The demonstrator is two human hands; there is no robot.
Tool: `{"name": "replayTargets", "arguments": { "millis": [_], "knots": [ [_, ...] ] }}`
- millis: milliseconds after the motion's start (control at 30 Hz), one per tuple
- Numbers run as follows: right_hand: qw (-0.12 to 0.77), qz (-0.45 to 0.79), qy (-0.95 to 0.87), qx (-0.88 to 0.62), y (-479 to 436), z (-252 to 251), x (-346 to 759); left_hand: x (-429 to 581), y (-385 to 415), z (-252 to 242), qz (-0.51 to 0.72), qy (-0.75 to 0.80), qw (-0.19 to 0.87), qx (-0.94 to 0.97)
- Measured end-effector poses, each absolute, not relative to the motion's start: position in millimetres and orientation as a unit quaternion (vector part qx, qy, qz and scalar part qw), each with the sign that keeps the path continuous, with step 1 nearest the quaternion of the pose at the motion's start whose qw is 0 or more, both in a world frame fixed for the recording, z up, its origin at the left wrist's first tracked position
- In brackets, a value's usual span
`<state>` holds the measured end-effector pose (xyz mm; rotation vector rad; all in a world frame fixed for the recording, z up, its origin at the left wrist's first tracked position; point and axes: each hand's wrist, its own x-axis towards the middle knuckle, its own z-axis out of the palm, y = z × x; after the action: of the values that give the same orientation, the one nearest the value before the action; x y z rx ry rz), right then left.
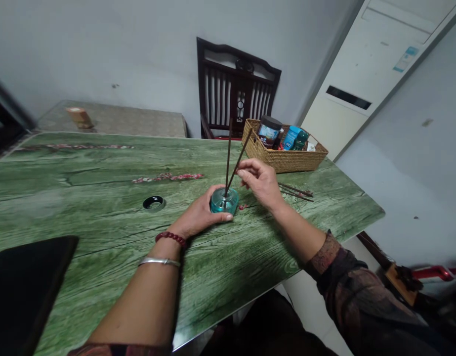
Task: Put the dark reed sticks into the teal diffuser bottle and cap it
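Glass bottle (230,208) sits left of, and nearer than, wicker basket (294,162). Left hand (202,216) curls round its side; right hand (260,182) has fingertips nearly together at a dark stick (244,147), contact unclear. Glass likely smooth, breakable: grip body; sticks light, stiff: pinch mid-length. Bottle holds two sticks; basket, a dark-lidded jar (269,132).
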<state>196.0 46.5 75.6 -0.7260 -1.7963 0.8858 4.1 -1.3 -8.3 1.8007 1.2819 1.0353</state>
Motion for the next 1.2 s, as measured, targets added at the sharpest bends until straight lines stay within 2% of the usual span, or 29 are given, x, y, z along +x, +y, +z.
{"name": "replayTargets", "arguments": {
  "millis": [167,300,400,467,833,933,1100,1200],
  "knots": [
    [0.485,0.155,-0.749,-0.423,65.7,61.8,263.2,3.6,-1.9,-6.4,0.393,0.502,0.352,0.685],
    [0.352,0.034,-0.764,-0.540,83.2,30.0,318.7,2.6,-0.6,-7.0,0.392,0.500,0.345,0.691],
    [0.230,-0.007,-0.783,-0.578,89.4,4.6,337.2,2.6,-0.8,-6.5,0.388,0.501,0.346,0.692],
    [0.179,-0.024,-0.794,-0.580,90.7,-5.8,339.8,2.9,-1.5,-5.6,0.388,0.502,0.345,0.692],
    [0.061,-0.065,-0.829,-0.553,65.8,8.2,326.3,2.9,-2.1,-5.4,0.383,0.506,0.342,0.693],
    [0.121,-0.022,-0.827,-0.548,64.0,22.1,324.4,3.1,-2.0,-5.6,0.393,0.504,0.342,0.689],
    [0.431,0.150,-0.768,-0.449,64.8,69.1,308.2,3.3,-2.5,-5.4,0.397,0.500,0.347,0.687],
    [0.548,0.275,-0.709,-0.347,55.9,100.8,284.5,3.3,-2.6,-5.4,0.395,0.502,0.347,0.687]
  ]
}}
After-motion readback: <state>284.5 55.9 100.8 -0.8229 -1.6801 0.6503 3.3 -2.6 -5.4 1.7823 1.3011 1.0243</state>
